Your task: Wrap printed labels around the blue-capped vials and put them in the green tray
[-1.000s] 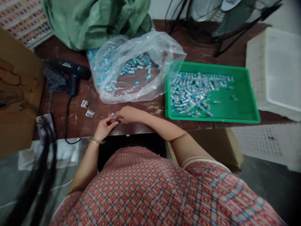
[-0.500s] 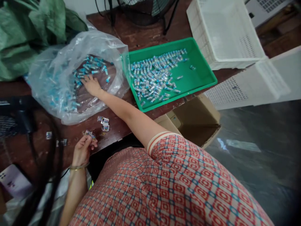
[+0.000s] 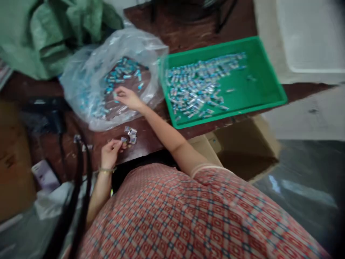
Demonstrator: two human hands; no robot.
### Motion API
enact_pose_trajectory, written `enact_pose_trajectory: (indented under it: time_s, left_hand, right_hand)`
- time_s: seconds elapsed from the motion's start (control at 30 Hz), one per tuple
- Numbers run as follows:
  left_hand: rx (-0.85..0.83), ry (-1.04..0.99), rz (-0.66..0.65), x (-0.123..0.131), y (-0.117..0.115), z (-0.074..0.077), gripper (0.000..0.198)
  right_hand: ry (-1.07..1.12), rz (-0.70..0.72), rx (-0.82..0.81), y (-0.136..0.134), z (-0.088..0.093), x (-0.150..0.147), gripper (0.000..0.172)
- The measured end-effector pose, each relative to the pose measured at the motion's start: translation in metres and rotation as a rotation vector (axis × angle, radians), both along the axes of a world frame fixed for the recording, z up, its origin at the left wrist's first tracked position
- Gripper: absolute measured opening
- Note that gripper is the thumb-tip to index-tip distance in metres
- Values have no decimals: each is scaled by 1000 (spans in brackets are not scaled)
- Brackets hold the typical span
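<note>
My right hand [image 3: 128,98] is over the mouth of a clear plastic bag [image 3: 98,124], its fingers closed on a small blue-capped vial [image 3: 115,96]. Many similar blue-capped vials [image 3: 125,68] lie in the bag, just beyond that hand. Lower down, at the table's near edge, my left hand [image 3: 110,153] pinches a small printed card [image 3: 123,139] between thumb and fingers. Beside it lies a little pile of similar cards [image 3: 132,133]. Motion blur hides the print on them.
A green tray [image 3: 229,113] right of the bag holds many clear vials. An open cardboard box [image 3: 239,147] stands below it. White crates [image 3: 309,70] are at the right. A dark handheld device [image 3: 55,118] and a phone [image 3: 45,175] lie left; a green sack [image 3: 67,36] sits behind.
My right hand has drawn back a little from the vials, its spread fingers now closed on one. My left hand still pinches a card. The whole view has shifted.
</note>
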State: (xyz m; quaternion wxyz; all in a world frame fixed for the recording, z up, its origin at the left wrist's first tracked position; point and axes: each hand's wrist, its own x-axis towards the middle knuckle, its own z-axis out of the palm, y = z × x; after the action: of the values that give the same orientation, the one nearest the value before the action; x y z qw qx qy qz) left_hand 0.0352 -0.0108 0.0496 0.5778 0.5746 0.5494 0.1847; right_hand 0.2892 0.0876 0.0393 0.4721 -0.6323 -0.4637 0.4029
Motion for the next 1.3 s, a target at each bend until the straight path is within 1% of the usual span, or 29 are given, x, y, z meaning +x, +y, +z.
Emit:
enact_pose_trajectory:
  time_s: [0.03, 0.1, 0.13, 0.2, 0.23, 0.3, 0.37, 0.4, 0.5, 0.63, 0.77, 0.83, 0.93, 1.07, 1.13, 1.2, 1.3]
  left_hand:
    - [10, -39, 3, 2, 1, 2, 22]
    - [-7, -117, 24, 7, 4, 4, 25]
    - [-18, -153, 53, 8, 6, 4, 29]
    - [-63, -211, 70, 10, 8, 4, 37]
    - [-78, -236, 74, 11, 8, 4, 39]
    - [-104, -277, 88, 13, 6, 6, 42]
    - [-123, -313, 101, 14, 2, 9, 42]
    - [-129, -328, 103, 13, 0, 11, 43]
    - [-120, -347, 101, 10, -4, 15, 42]
    - [-62, -327, 89, 2, -5, 18, 40]
    - [-6, -286, 28, -4, -6, 18, 41]
    - [17, -263, -15, -5, -7, 19, 44]
    - [6, -265, -68, -3, -11, 20, 49]
    - [-62, -306, -53, -2, -13, 19, 53]
    - [-98, -313, -65, -4, -12, 17, 52]
    - [-138, -317, -115, -5, -12, 16, 50]
    - [-203, -345, -174, -5, -13, 15, 47]
  right_hand:
    - [252, 71, -13, -25, -1, -5, 17]
    - [409, 177, -6, -73, -5, -12, 35]
    - [493, 197, 3, -94, -7, -13, 42]
    - [538, 222, -4, -126, -8, -15, 44]
    - [529, 208, -3, -138, -7, -16, 43]
    - [460, 157, 18, -151, -2, -16, 38]
    - [387, 121, 57, -154, 4, -16, 35]
    - [361, 126, 75, -154, 8, -15, 34]
    - [331, 197, 119, -150, 19, -15, 32]
    - [308, 295, 178, -147, 34, -21, 33]
    - [145, 419, 173, -146, 49, -26, 26]
    - [52, 446, 177, -146, 54, -25, 25]
    - [0, 443, 187, -147, 55, -23, 30]
    - [-1, 426, 167, -150, 49, -21, 28]
    - [31, 446, 151, -152, 46, -20, 30]
    - [60, 475, 139, -153, 44, -18, 31]
    - [74, 469, 142, -153, 41, -15, 30]
